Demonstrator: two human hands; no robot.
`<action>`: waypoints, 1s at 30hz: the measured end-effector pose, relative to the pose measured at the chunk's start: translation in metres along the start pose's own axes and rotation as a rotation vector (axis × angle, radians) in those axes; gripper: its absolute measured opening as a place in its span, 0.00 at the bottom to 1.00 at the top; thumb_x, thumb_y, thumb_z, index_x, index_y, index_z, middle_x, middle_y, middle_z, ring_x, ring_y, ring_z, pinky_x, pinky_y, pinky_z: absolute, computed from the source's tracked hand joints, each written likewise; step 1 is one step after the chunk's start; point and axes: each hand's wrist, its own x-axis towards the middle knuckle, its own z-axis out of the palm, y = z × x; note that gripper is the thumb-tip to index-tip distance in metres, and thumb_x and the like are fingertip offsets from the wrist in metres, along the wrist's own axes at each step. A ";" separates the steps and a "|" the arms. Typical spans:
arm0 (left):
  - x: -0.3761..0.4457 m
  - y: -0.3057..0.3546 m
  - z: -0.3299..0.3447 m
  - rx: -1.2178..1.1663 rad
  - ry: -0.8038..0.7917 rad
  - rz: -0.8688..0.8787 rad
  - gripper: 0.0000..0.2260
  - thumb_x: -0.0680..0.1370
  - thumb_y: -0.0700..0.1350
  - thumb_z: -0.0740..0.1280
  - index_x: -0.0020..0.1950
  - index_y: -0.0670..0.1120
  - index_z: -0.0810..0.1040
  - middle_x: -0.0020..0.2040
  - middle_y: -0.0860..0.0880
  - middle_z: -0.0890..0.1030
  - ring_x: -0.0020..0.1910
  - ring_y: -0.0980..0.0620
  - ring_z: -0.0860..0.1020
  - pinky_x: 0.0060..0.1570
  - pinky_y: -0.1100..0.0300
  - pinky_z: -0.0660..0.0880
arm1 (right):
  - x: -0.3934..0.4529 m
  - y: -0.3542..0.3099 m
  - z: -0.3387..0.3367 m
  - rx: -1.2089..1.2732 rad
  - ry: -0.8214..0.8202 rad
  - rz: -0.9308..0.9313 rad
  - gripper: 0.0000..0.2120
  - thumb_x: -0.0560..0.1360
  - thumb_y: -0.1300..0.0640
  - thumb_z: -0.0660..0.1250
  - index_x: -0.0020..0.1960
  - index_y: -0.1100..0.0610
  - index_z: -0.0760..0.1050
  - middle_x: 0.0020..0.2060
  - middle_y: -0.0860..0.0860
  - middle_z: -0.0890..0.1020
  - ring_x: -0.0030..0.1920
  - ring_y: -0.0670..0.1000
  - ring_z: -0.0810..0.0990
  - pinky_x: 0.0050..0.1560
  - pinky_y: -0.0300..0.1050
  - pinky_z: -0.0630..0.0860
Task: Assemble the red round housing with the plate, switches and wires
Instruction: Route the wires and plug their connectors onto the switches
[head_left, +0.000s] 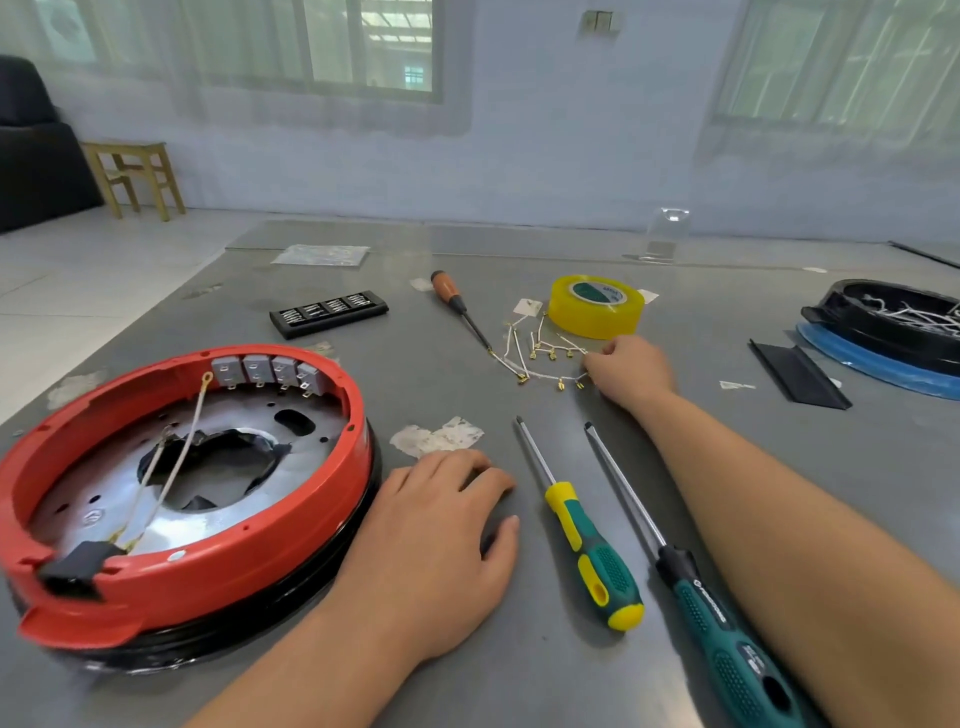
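Right hand (628, 366), center-right of frame: fingers curled down onto the loose wires (540, 364), fingertips at the right end of the bundle by the brass terminals. Whether a wire was actually pinched could not be told; the fingertips were hidden under the knuckles. The forearm ran from the lower right corner up to it.

Left hand (441, 540), lower center: fingers straight and relaxed, palm flat on the table (519, 675), holding nothing. It lay just beside the right edge of the red housing (249, 551), with the thumb out toward the green-and-yellow screwdriver (592, 551).

The housing sat at lower left on a black ring base. Inside it lay the shiny metal plate (291, 499) with a large center hole. Four grey switches (270, 371) stood in a row against the far inner wall. Two pale wires ran from a black connector (72, 566) at the near rim across the plate; one ended in a ring terminal near the switches.

A dark green screwdriver (727, 639) lay right of the green-and-yellow one, under the right forearm. An orange-handled screwdriver (457, 306) lay in the upper center, tip toward the wires. The yellow tape roll (597, 306) sat just above the right hand. A black bit case (327, 312) was above the housing. A black tray (893, 322) on a blue rim sat at the right edge, with a black strip (795, 374) beside it. A wooden stool (135, 171) stood on the floor at upper left.
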 end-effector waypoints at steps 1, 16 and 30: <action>0.000 0.000 0.000 -0.008 -0.001 0.001 0.23 0.80 0.63 0.50 0.68 0.60 0.75 0.67 0.61 0.72 0.69 0.58 0.69 0.65 0.59 0.67 | -0.001 0.002 0.000 0.025 0.011 -0.010 0.09 0.74 0.52 0.64 0.39 0.55 0.77 0.38 0.54 0.82 0.42 0.56 0.79 0.35 0.44 0.67; 0.000 -0.005 -0.001 -0.054 0.038 0.028 0.19 0.84 0.60 0.58 0.75 0.60 0.71 0.72 0.60 0.70 0.73 0.59 0.65 0.70 0.61 0.63 | -0.029 0.013 -0.030 0.801 0.089 -0.075 0.07 0.83 0.52 0.66 0.47 0.53 0.76 0.35 0.50 0.86 0.30 0.44 0.80 0.29 0.39 0.73; -0.048 0.012 -0.064 -1.292 0.427 -0.403 0.15 0.84 0.40 0.66 0.68 0.55 0.73 0.52 0.50 0.87 0.47 0.52 0.87 0.46 0.59 0.83 | -0.150 -0.057 -0.094 0.582 -0.379 -0.419 0.09 0.82 0.55 0.68 0.51 0.62 0.76 0.32 0.52 0.82 0.29 0.47 0.73 0.28 0.38 0.69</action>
